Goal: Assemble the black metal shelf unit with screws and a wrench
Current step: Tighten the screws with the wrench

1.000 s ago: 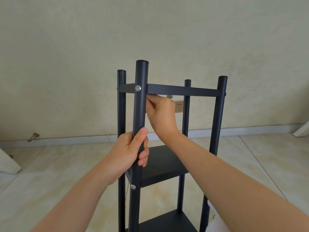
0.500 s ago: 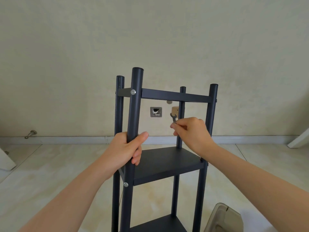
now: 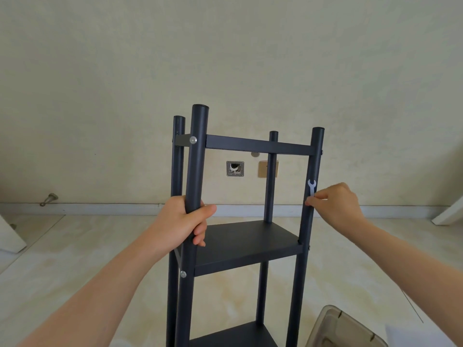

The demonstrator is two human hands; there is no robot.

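Shelf: The black metal shelf unit [image 3: 248,241] stood upright on the pale tiled floor [image 3: 75,259] near a cream wall. Its four tubular posts were joined by a top rail [image 3: 258,146] and flat shelves below.
Left hand: The left hand [image 3: 183,221] gripped the near left post [image 3: 198,159], fingers and thumb wrapped round the tube, between the upper silver screw head [image 3: 193,140] and the lower screw head [image 3: 183,274].
Right hand: The right hand [image 3: 338,204] pinched the lower end of a small silver flat wrench [image 3: 311,187] between thumb and fingertips, the other fingers curled in.
Wrench: Its forked head pointed up in front of the near right post [image 3: 314,166]. It sat below the top-rail joint and above the middle-shelf joint, engaged with neither.
Stage: Probably late. The frame looked whole, so tightening the right-side fasteners seemed to be what remained.
Risk, drop: The pinch held only the tip of a thin, smooth tool, so a knock against the post could flick it to the floor.
Risk, slip: The right-side fasteners were tiny and seen edge-on. A half-seated wrench could skid off and scratch the black finish.
Risk, tip: The unit was tall and narrow. A sideways pull on the wrench could rock it if the left-hand grip loosened.
Nearby: A translucent grey plastic bin [image 3: 343,329] sat on the floor at lower right, near the unit's base, where a stumble could catch it.
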